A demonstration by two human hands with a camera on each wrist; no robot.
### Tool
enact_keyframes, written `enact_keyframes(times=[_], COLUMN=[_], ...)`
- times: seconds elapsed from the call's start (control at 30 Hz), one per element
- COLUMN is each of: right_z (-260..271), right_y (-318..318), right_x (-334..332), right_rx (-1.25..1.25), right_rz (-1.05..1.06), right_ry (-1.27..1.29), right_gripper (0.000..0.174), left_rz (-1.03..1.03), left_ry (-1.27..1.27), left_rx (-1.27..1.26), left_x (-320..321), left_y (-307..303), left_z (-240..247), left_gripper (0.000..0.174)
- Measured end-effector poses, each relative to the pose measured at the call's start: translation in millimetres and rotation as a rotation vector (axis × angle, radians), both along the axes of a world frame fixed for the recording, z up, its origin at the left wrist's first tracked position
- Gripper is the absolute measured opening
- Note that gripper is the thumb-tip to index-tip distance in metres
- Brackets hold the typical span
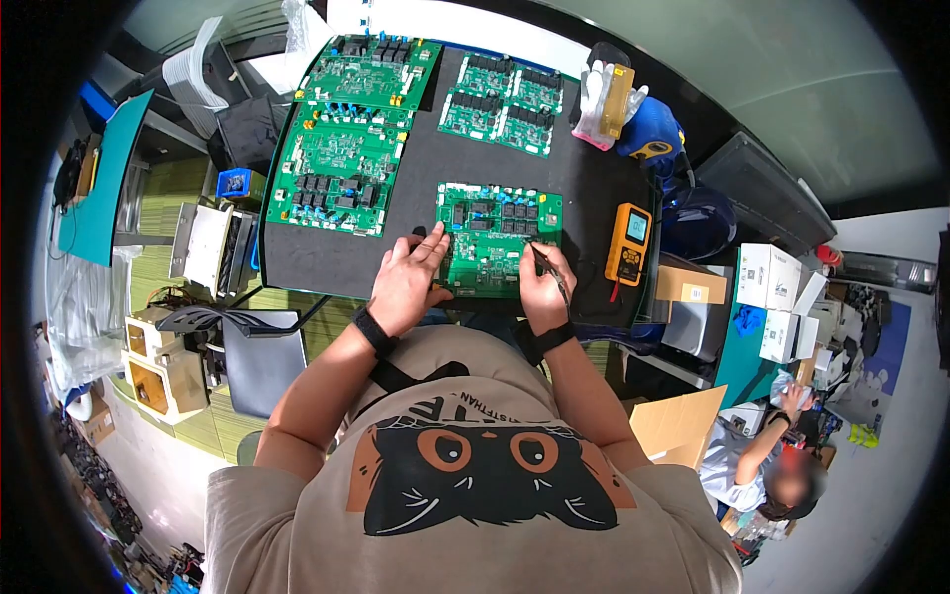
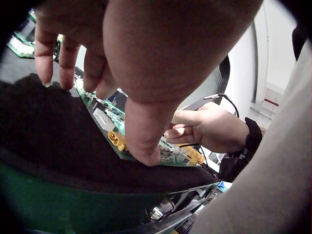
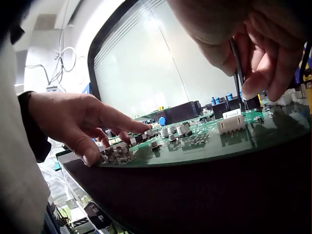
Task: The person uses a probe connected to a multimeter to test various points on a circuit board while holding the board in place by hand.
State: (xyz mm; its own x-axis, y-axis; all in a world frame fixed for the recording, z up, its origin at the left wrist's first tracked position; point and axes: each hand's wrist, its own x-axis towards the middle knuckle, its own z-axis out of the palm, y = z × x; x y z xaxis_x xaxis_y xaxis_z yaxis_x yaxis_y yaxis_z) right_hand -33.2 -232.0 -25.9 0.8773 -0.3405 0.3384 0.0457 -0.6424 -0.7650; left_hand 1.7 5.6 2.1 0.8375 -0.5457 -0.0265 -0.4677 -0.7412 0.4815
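Note:
A green circuit board [image 1: 485, 265] with black relays and white connectors lies in front of the person. The left hand [image 1: 406, 279] rests at its left side, fingers extended on the edge and thumb at the near corner, beside a yellow connector [image 2: 116, 140] in the left wrist view. Over the board's right half, the right hand [image 1: 546, 289] pinches dark tweezers [image 1: 550, 265], tips down among the parts near the relays. Two thin prongs of the tweezers show below the fingers in the right wrist view, close behind a white connector [image 3: 230, 122].
Larger green boards [image 1: 336, 163] lie at the left, and a panel of smaller boards [image 1: 498, 131] at the back. An orange multimeter [image 1: 628, 243] lies to the right, near a blue tool [image 1: 653, 131] and white gloves [image 1: 594, 99]. Another person [image 1: 747, 465] is at the far right.

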Motion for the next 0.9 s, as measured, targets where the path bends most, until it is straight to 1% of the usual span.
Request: enact_keyframes(times=[0.17, 0.3, 0.6, 0.9], right_z=[-1.9, -1.8, -1.2, 1.6], right_y=[1.2, 1.0, 6.0, 6.6], right_x=[0.5, 1.0, 1.7, 2.3], right_rx=[0.015, -0.014, 0.013, 0.004], right_rz=[-0.012, -0.02, -0.056, -0.019], right_ry=[-0.002, -0.01, 0.005, -0.014], right_gripper=[0.008, 0.008, 0.007, 0.008], left_rz=[0.002, 0.002, -0.002, 0.007], left_ry=[0.027, 0.02, -0.008, 0.007], left_rx=[0.001, -0.01, -0.003, 0.004], left_x=[0.8, 1.0, 0.2, 0.1], left_y=[-0.1, -0.3, 0.0, -0.3], left_z=[0.7, 1.2, -1.3, 0.7], left_gripper=[0.089, 0.088, 0.089, 0.09])
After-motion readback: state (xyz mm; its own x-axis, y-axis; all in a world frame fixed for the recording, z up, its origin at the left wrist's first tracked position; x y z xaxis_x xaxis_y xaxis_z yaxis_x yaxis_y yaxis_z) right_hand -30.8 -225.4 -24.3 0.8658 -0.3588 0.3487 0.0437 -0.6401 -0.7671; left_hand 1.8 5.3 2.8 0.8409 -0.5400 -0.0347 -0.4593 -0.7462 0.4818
